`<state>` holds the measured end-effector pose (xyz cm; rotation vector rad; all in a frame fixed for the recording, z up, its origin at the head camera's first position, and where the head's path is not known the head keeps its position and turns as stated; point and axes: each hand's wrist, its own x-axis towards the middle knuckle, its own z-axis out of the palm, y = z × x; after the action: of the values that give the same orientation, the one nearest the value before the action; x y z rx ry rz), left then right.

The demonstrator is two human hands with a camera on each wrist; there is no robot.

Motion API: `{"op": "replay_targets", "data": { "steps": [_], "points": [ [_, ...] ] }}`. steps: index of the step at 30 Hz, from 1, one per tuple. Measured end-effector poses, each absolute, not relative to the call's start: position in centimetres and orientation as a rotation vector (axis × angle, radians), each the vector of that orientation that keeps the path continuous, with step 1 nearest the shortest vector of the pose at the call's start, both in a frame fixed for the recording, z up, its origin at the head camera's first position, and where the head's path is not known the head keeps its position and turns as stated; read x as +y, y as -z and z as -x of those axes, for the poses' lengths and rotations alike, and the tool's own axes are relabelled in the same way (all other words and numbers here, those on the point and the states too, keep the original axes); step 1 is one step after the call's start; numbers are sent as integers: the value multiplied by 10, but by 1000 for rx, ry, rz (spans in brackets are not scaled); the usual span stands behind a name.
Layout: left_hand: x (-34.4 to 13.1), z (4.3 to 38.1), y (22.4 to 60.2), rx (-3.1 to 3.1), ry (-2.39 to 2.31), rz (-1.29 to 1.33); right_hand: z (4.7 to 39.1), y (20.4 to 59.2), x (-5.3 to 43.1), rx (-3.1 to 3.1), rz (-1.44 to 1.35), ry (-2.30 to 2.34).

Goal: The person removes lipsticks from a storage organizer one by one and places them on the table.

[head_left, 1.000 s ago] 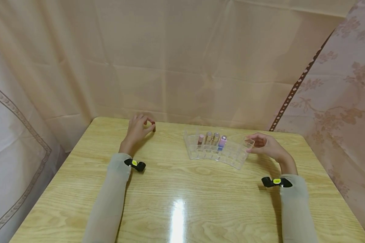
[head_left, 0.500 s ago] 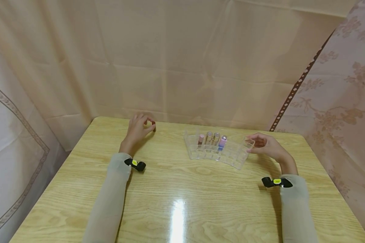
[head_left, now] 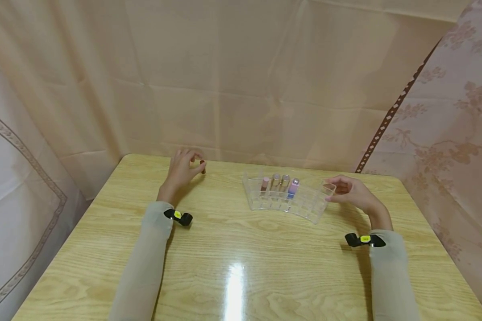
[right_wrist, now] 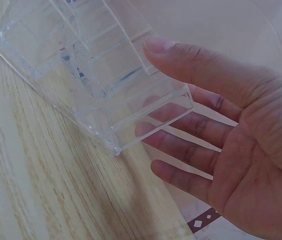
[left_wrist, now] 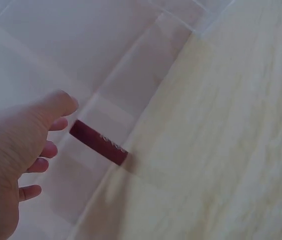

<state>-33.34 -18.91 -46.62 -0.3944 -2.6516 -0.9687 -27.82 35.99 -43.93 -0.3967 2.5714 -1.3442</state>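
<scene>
A dark red lipstick tube (head_left: 202,167) stands upright near the table's back edge; pale lettering shows on it in the left wrist view. Beside it is my left hand (head_left: 180,168), its thumb and fingers parted, with a gap between them and the tube in the left wrist view (left_wrist: 99,143). My right hand (head_left: 352,195) holds the right end of a clear plastic lipstick organizer (head_left: 251,200), thumb on one side of the end wall and fingers on the other. In the organizer's left half stand several lipsticks: a pink-capped one (head_left: 264,183), two gold-brown ones and a pink-and-blue one (head_left: 293,188).
The wood-grain table (head_left: 265,267) carries a bright light reflection at its front middle. A beige curtain (head_left: 241,89) hangs right behind the back edge. Patterned cloth (head_left: 458,133) hangs at the right, and white cloth (head_left: 20,187) at the left.
My left fingers have let go of the dark red lipstick tube and spread slightly away from it; the tube stays standing. My right hand and the organizer have not visibly moved.
</scene>
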Motion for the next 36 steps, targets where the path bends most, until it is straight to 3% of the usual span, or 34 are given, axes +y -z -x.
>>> {"op": "replay_targets", "data": {
  "steps": [18,36],
  "points": [
    [-134,317,423,-2433,923,691,280,436,357,2604,409,1318],
    [-69,299,439,-2527,1070,930,286,432,357,2568,526,1328]
  ]
}}
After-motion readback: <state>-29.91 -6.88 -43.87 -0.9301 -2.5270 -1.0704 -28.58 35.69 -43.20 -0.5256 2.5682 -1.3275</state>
